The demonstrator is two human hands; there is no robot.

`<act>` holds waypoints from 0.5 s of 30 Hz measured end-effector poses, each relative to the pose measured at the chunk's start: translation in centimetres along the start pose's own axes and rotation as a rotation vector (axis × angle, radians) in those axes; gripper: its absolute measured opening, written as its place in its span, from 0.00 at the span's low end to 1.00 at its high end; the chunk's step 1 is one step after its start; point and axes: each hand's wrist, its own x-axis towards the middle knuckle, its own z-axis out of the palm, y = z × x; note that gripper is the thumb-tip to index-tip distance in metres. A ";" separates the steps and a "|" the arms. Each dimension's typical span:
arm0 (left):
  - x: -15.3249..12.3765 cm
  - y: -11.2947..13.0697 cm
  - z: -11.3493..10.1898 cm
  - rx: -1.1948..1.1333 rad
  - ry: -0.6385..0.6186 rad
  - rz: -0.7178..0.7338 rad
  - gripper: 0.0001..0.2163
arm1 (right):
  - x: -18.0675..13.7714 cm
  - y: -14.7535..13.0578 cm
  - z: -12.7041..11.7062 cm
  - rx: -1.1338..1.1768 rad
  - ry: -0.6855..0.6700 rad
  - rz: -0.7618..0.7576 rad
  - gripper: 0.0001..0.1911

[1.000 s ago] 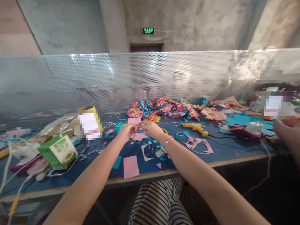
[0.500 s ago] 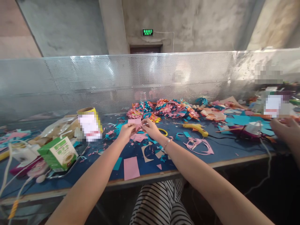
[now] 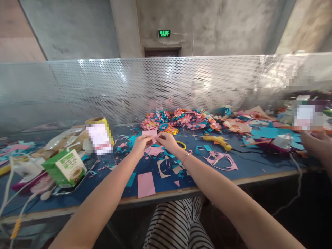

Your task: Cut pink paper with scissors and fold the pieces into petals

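My left hand and my right hand meet over the blue table top, both pinching a small folded pink paper piece between their fingertips. Behind it lies a pink square. More pink scraps lie just under the hands. A bracelet circles my right wrist. Yellow scissors handles show just right of my right hand.
Paper flowers are heaped at the back by a perforated metal screen. A yellow glue gun, a pink cut-out, a pink sheet, a green carton and a yellow tape roll lie around. Another person's hand works at the right.
My hands have stayed together on the pink piece, with small finger shifts. The other person's hand at the right moved slightly.
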 end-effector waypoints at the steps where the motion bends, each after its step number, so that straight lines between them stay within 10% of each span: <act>1: 0.0 0.0 0.0 -0.001 0.000 0.002 0.07 | 0.0 0.0 0.0 -0.010 0.002 -0.003 0.11; 15: 0.1 -0.3 -0.1 0.186 -0.135 0.135 0.06 | 0.0 0.0 -0.2 -0.042 0.032 0.001 0.09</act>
